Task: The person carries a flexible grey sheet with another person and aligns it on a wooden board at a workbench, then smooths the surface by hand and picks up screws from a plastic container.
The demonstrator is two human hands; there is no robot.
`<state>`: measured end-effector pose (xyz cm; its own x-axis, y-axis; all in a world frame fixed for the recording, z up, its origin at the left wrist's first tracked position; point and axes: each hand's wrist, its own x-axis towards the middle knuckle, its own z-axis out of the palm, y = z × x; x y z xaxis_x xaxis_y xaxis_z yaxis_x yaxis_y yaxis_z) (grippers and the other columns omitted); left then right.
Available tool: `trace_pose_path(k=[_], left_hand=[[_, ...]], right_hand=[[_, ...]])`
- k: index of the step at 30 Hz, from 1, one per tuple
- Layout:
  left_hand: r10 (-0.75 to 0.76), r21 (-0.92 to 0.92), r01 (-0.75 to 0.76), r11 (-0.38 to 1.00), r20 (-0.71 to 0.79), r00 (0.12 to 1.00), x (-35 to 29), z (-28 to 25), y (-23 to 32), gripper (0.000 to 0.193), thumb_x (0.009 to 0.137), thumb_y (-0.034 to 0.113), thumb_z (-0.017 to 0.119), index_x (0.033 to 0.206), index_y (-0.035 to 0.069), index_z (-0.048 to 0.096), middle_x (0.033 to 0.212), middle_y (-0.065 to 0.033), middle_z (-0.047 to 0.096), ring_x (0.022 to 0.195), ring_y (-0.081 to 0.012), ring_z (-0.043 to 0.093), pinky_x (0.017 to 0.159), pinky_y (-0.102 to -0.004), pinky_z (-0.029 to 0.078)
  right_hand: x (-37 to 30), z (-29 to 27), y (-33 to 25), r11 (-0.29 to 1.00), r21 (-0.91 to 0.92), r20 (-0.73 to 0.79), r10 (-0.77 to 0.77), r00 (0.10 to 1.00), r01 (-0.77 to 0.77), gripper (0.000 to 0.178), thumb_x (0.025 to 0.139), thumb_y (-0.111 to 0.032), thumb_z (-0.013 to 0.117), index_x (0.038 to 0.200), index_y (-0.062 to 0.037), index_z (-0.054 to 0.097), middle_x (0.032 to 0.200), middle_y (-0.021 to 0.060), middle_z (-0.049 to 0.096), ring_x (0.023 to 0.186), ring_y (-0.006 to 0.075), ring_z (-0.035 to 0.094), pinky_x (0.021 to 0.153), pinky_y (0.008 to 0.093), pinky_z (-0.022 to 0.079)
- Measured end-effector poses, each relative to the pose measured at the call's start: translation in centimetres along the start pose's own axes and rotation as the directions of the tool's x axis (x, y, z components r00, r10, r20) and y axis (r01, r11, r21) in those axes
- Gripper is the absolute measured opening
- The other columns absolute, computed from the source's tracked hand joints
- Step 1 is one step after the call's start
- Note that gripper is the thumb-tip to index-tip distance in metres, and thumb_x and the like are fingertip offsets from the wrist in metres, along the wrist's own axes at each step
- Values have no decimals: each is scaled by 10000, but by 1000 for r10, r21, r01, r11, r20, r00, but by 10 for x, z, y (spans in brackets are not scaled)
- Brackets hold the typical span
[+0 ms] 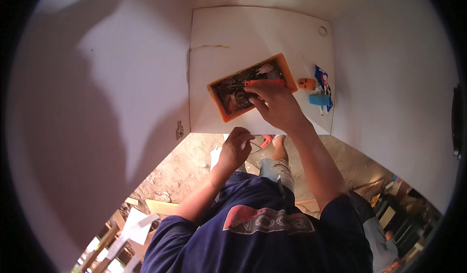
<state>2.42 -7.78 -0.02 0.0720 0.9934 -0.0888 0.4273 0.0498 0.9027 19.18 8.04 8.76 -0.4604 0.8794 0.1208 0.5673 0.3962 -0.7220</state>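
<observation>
A shallow orange box, full of small metal parts and loose hardware, sits at an angle on the white board. My right hand reaches over it with bent fingers, closed around what looks like an orange-handled screwdriver. The hand partly covers its handle, and a thin shaft seems to point left over the box. My left hand hovers by the board's front edge with its fingertips curled together. Whether a small thing is between those fingertips is too small to make out.
White panels rise at left and right of the board. Right of the box lie an orange plastic piece, a light-blue block and a blue packet. A ring lies far right. Below is bare ground with wood scraps.
</observation>
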Motion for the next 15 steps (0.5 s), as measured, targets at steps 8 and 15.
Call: trace_pose_path(k=[8, 15], left_hand=[[-89, 47, 134, 990, -532, 842, -9, -20, 45, 174, 869, -64, 719, 1003, 46, 711, 1000, -107, 743, 848, -237, 688, 766, -353, 557], [143, 249, 90, 964, -774, 617, 95, -34, 34, 83, 974, 37, 673, 1056, 32, 684, 1017, -115, 702, 877, -250, 679, 813, -368, 550]], right_hand=[[45, 33, 43, 866, -473, 396, 45, 917, 162, 542, 808, -164, 831, 1324, -142, 666, 1457, 134, 581, 1038, 363, 729, 883, 483, 603], [48, 24, 56, 895, -414, 588, 125, 799, 165, 401, 846, -114, 758, 1243, -172, 759, 1239, 139, 723, 1027, 345, 738, 873, 472, 599]])
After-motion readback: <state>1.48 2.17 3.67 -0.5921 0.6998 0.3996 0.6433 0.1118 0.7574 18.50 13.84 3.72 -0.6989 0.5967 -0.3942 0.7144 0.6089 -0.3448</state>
